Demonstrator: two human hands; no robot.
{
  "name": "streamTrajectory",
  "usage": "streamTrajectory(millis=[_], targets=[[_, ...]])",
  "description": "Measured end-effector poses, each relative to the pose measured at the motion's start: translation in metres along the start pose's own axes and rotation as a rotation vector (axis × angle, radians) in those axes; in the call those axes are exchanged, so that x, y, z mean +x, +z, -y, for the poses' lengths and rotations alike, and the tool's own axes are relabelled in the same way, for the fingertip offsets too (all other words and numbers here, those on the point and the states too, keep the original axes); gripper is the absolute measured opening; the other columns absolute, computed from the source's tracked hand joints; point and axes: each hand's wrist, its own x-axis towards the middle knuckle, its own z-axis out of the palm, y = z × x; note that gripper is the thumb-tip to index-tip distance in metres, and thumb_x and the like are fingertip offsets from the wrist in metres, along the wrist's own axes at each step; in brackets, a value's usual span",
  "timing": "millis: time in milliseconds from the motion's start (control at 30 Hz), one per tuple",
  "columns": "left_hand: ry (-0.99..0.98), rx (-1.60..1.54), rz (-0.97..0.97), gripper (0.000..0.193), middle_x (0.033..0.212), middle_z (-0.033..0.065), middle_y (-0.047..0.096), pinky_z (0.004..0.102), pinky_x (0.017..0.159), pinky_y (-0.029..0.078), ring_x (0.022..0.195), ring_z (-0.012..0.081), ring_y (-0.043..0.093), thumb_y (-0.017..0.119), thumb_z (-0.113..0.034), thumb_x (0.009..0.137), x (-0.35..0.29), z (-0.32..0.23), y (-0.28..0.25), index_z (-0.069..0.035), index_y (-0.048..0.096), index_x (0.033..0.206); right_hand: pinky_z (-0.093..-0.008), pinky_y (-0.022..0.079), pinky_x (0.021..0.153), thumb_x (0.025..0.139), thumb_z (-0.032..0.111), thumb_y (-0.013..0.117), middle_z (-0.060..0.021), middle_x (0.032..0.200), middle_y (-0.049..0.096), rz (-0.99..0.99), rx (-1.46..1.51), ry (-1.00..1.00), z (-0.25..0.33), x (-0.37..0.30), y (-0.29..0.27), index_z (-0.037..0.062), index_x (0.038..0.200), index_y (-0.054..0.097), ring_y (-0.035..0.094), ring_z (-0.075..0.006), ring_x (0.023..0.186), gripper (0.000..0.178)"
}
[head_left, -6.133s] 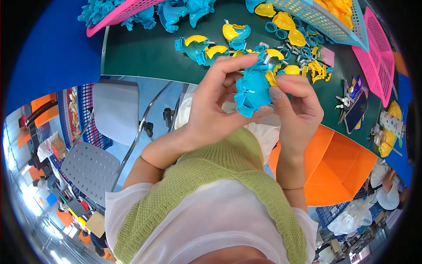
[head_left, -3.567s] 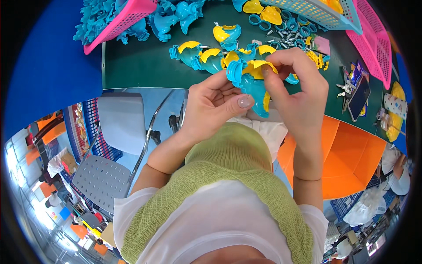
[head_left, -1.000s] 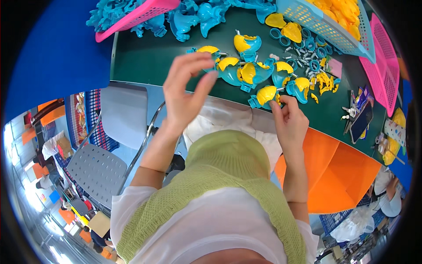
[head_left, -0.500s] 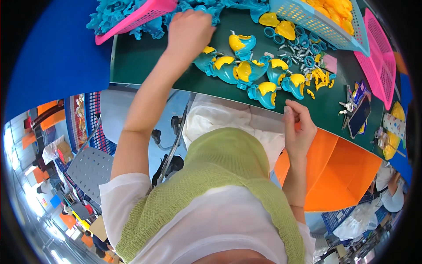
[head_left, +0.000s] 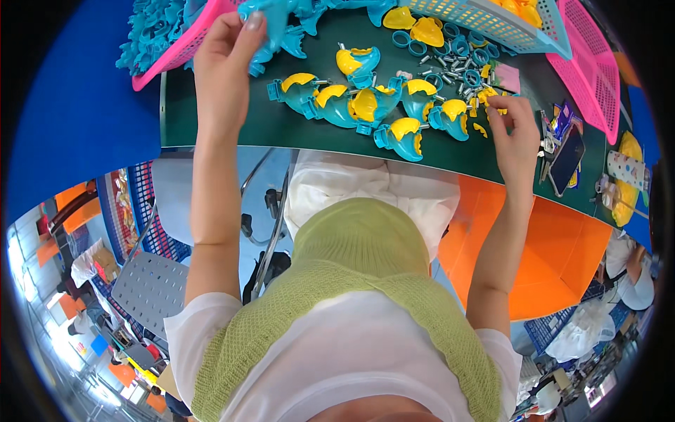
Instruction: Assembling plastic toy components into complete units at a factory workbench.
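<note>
At the upper left, my left hand [head_left: 223,74] is closed on a curved blue plastic part [head_left: 273,27], pinched between thumb and fingers in front of the pink basket. My right hand [head_left: 517,137] has its thumb and fingertips bent together at a pile of small yellow plastic pieces [head_left: 484,95]. Whatever those fingertips hold is too small to make out. Between my hands, several blue parts with yellow shells [head_left: 364,105] lie in a loose group on the dark green table [head_left: 211,112]. Small metal pins [head_left: 460,72] and blue rings [head_left: 418,48] are scattered behind my right hand.
A pink basket [head_left: 179,53] leans by blue parts at the far left. A light blue basket [head_left: 485,29] of yellow parts stands at the back, beside another pink basket [head_left: 587,70]. A phone [head_left: 567,163] and keys lie at right; an orange bin [head_left: 541,260] sits below the edge.
My left hand has drawn back to the left from the blue heap with a blue part in it. My right hand has reached forward from the table edge to the yellow pieces.
</note>
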Motion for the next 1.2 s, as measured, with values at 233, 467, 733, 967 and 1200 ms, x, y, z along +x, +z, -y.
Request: streamTrajectory(millis=[233, 467, 733, 967, 1200], targets=[[-0.201, -0.473, 0.216, 0.049, 0.122, 0.0234, 0.044, 0.0368, 0.081, 0.046, 0.107, 0.0301, 0.051, 0.051, -0.041, 0.085, -0.054, -0.039, 0.051, -0.002, 0.043, 0.113, -0.028, 0.041, 0.061, 0.077, 0.004, 0.058, -0.0078, 0.086, 0.053, 0.072, -0.211, -0.176, -0.016, 0.01, 0.007, 0.0016, 0.085, 0.058, 0.051, -0.0192, 0.067, 0.008], [-0.484, -0.87, 0.343, 0.063, 0.113, 0.0162, 0.045, 0.0231, 0.059, 0.038, 0.09, 0.0193, 0.042, 0.046, -0.058, 0.081, -0.089, -0.021, 0.065, -0.008, 0.04, 0.12, -0.0305, 0.042, 0.062, 0.076, 0.012, 0.062, -0.0084, 0.088, 0.055, 0.009, -0.351, -0.11, -0.018, 0.009, 0.009, 0.0021, 0.085, 0.061, 0.054, -0.0217, 0.069, 0.013], [-0.552, -0.618, 0.174, 0.052, 0.112, 0.0089, 0.045, 0.0237, 0.06, 0.046, 0.081, 0.0166, 0.052, 0.059, -0.023, 0.083, -0.097, -0.036, 0.078, -0.005, 0.034, 0.126, -0.0341, 0.043, 0.068, 0.076, 0.016, 0.061, -0.0078, 0.089, 0.056, -0.056, -0.463, -0.112, -0.008, 0.015, 0.019, 0.0037, 0.08, 0.061, 0.056, -0.0249, 0.077, 0.013], [-0.391, -0.43, 0.207, 0.06, 0.125, 0.0159, 0.04, 0.0298, 0.075, 0.053, 0.09, 0.0189, 0.057, 0.06, 0.006, 0.074, -0.1, -0.032, 0.081, -0.004, 0.033, 0.126, -0.031, 0.044, 0.069, 0.076, 0.012, 0.061, -0.0076, 0.086, 0.059, -0.175, -0.314, -0.129, -0.012, 0.016, 0.016, 0.0031, 0.082, 0.059, 0.057, -0.021, 0.078, 0.01], [-0.403, -0.273, 0.29, 0.055, 0.115, 0.0145, 0.046, 0.027, 0.072, 0.053, 0.091, 0.0143, 0.055, 0.063, 0.01, 0.069, -0.098, -0.038, 0.09, -0.002, 0.039, 0.118, -0.0237, 0.045, 0.071, 0.08, -0.005, 0.053, -0.0117, 0.087, 0.058, 0.035, 0.675, -0.036, 0.068, -0.031, -0.006, -0.0018, 0.095, 0.051, 0.056, -0.015, 0.08, 0.016]])
